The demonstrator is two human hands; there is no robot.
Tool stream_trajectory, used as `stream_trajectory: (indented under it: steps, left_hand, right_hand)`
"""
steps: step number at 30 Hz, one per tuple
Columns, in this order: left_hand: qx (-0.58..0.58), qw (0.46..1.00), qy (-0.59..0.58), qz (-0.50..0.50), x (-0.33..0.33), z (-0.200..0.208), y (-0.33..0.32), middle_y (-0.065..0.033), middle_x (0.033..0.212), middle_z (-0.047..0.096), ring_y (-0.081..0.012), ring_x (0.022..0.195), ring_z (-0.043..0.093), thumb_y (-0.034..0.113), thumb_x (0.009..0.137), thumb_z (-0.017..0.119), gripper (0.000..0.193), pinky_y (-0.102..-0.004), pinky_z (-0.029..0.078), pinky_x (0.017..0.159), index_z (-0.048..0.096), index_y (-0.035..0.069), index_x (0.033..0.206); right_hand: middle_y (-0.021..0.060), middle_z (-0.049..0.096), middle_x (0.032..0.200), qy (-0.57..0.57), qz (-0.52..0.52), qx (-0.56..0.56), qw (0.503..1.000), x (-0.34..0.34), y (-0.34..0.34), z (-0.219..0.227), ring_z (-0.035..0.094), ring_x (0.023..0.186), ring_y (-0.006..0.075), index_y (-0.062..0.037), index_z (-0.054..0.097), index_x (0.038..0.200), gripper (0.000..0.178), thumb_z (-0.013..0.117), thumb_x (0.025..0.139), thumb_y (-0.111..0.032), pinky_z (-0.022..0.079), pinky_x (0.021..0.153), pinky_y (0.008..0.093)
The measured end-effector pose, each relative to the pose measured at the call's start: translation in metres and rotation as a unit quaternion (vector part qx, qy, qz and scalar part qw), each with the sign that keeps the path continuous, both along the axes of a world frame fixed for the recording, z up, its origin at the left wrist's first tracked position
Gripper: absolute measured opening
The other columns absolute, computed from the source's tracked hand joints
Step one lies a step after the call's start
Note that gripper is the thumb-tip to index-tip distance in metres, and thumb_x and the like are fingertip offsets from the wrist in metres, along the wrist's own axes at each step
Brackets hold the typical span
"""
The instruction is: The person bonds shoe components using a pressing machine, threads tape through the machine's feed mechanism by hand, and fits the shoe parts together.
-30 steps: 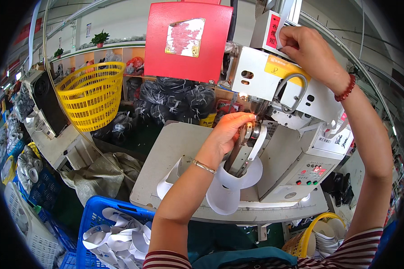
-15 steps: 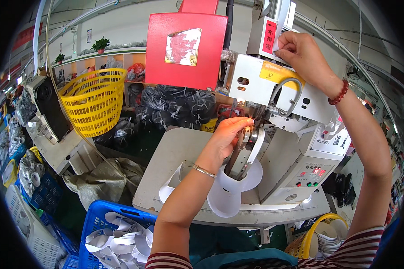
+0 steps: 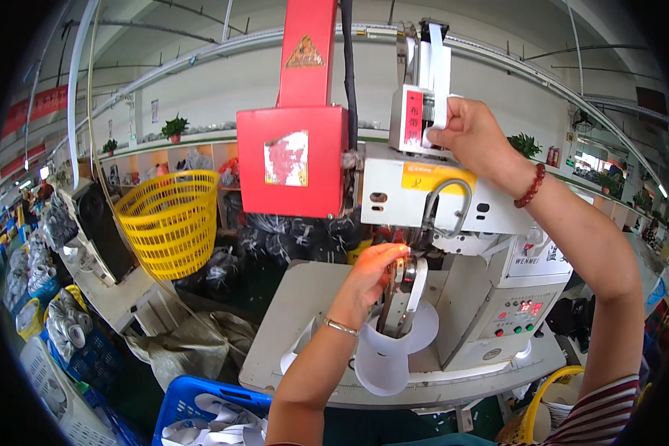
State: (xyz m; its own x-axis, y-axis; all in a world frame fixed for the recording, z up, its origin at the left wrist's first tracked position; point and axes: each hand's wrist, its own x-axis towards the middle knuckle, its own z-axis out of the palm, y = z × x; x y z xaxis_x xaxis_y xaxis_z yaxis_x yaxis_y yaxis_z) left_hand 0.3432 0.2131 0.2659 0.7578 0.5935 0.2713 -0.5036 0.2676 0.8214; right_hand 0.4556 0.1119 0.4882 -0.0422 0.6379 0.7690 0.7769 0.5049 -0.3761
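Up on the machine [image 3: 438, 197], my right hand [image 3: 476, 137] pinches a white tape [image 3: 440, 82] that runs down from the top beside a red label. Lower down, my left hand [image 3: 370, 275] has its thumb and fingers closed at the tip of the machine's metal arm [image 3: 400, 301], under the head. What those fingers hold is too small to make out. A curved white piece [image 3: 383, 372] is draped round the lower part of that arm, below my left hand. A silver bangle is on my left wrist, a red bead bracelet on my right.
A red box-shaped housing [image 3: 290, 163] hangs left of the machine head. The worktable [image 3: 275, 334] lies below. Nearby are a yellow basket [image 3: 172, 230], a blue crate [image 3: 177, 398] of white pieces, another yellow basket [image 3: 531, 405] at lower right, and a control panel [image 3: 513, 320].
The whole view has tilted upward, so the scene sits lower and the tape's top shows. Both hands stay at about the same places on the machine, fingers still closed.
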Motion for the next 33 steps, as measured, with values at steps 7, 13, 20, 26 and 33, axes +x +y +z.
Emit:
stream_trajectory:
  steps: [7,13,20,26,33]
  left_hand:
    - [-0.009,0.999,0.010,0.042,-0.003,0.004,-0.004,0.0008,0.074,0.061,-0.0066,0.063,0.058,0.015,0.083,0.066,0.011,-0.0201,0.048,0.055,0.065,0.006,0.088]
    - [0.086,0.981,0.017,0.172,-0.005,0.010,-0.009,-0.0033,0.078,0.065,-0.0083,0.069,0.059,0.007,0.080,0.067,0.007,-0.0216,0.047,0.063,0.067,0.001,0.083]
    - [0.255,0.896,-0.008,0.363,-0.008,0.002,-0.016,0.0005,0.071,0.063,-0.0033,0.063,0.052,0.007,0.082,0.066,0.009,-0.0172,0.041,0.058,0.066,-0.001,0.081]
    - [0.333,0.826,-0.008,0.454,-0.004,-0.006,-0.016,-0.0021,0.071,0.064,-0.0059,0.062,0.057,0.005,0.081,0.065,0.007,-0.0195,0.045,0.057,0.065,-0.002,0.081]
    - [0.359,0.797,0.018,0.485,-0.011,-0.014,-0.019,-0.0060,0.072,0.065,-0.0097,0.064,0.061,0.003,0.079,0.066,0.005,-0.0229,0.048,0.059,0.065,-0.001,0.080]
  right_hand:
    - [0.0064,0.061,0.069,-0.043,0.021,0.021,0.999,0.005,0.002,-0.001,0.056,0.064,0.0103,0.0006,0.056,0.079,0.006,0.062,0.079,0.003,0.046,0.061,0.0257]
    - [0.0131,0.061,0.070,-0.109,0.034,0.060,0.992,0.011,0.007,-0.001,0.059,0.067,0.0265,0.0009,0.054,0.081,0.005,0.058,0.079,0.001,0.047,0.064,0.0348]
    - [0.0152,0.059,0.070,-0.198,-0.073,0.048,0.976,0.005,-0.006,0.001,0.059,0.070,0.0328,-0.0005,0.050,0.077,0.010,0.060,0.076,-0.002,0.045,0.063,0.0400]
    - [0.0123,0.061,0.071,-0.234,-0.130,0.014,0.963,0.002,-0.012,0.008,0.060,0.074,0.0306,-0.0028,0.052,0.074,0.009,0.061,0.075,-0.004,0.046,0.064,0.0412]
    - [0.0081,0.061,0.068,-0.211,-0.129,0.018,0.969,-0.003,-0.013,0.006,0.061,0.069,0.0259,-0.0053,0.054,0.072,0.005,0.058,0.074,-0.005,0.046,0.061,0.0374]
